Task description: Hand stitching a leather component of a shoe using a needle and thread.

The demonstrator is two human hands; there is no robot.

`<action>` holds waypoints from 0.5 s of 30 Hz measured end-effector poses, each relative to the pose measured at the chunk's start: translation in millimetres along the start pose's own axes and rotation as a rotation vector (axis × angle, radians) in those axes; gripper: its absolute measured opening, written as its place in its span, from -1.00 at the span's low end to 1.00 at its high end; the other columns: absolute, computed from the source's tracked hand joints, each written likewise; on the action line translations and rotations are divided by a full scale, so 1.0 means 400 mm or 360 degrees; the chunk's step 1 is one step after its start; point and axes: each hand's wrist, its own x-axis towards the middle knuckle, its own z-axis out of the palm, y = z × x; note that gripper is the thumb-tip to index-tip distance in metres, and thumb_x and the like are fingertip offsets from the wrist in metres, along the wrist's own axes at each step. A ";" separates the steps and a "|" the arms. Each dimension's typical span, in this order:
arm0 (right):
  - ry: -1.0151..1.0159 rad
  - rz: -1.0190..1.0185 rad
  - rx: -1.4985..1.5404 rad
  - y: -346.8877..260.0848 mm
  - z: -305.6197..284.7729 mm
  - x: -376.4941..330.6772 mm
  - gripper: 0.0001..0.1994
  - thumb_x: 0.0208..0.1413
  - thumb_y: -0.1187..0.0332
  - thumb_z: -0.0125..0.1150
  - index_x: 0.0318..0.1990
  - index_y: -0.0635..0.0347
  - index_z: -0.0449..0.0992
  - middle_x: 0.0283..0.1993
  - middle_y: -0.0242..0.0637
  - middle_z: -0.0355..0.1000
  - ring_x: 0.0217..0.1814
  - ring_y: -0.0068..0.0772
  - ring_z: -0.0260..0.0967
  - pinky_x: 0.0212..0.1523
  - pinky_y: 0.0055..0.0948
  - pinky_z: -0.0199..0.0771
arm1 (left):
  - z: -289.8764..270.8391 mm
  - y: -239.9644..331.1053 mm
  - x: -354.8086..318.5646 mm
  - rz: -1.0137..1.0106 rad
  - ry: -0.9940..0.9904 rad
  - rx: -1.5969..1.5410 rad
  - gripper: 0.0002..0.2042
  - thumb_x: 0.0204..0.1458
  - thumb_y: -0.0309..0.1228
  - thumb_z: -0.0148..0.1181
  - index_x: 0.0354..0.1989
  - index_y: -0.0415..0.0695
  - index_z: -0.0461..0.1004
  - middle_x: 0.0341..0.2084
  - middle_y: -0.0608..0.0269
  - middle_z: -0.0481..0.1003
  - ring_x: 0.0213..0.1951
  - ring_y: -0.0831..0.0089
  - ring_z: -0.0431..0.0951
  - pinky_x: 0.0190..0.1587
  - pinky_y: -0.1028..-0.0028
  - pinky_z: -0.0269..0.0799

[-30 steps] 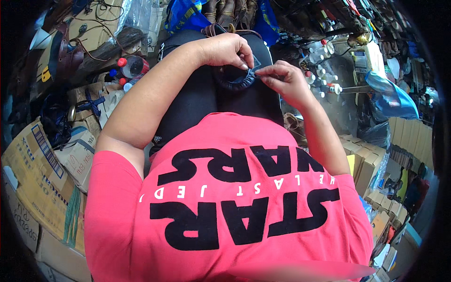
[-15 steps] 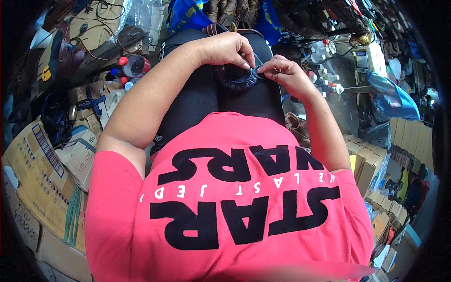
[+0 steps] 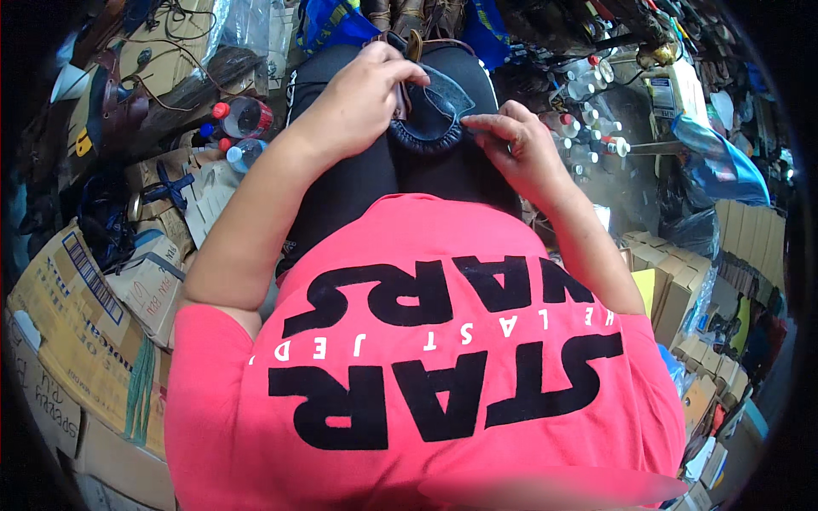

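Note:
A dark blue curved piece of leather-like material (image 3: 436,117) lies on my lap, over black trousers (image 3: 358,179). My left hand (image 3: 362,95) grips its left side, fingers curled over the top edge. My right hand (image 3: 518,145) pinches its right edge between thumb and fingertips. A brown strap (image 3: 415,44) shows just above the piece. My pink shirt (image 3: 426,358) with large black letters fills the lower half of the view.
Cardboard boxes (image 3: 77,307) are stacked at the left. Plastic bottles with red caps (image 3: 243,115) lie beside my left thigh. Several small white bottles (image 3: 588,111) stand at the right, near a blue plastic bag (image 3: 716,162) and rows of small boxes (image 3: 690,281).
Both hands stay on the dark piece. My left fingers have shifted slightly along its top edge and my right hand has moved a little closer to it.

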 end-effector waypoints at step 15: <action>0.0042 -0.0051 -0.0386 -0.010 0.020 -0.041 -0.68 -0.01 0.45 0.18 -0.04 -0.03 0.55 -0.41 -0.21 0.30 -0.34 -0.17 0.29 -0.24 -0.28 0.27 | 0.060 0.030 -0.063 0.0245 0.0360 0.0736 -0.88 -0.16 -0.44 0.28 -0.39 0.01 0.58 -0.54 0.34 0.40 -0.33 0.34 0.42 -0.20 0.34 0.24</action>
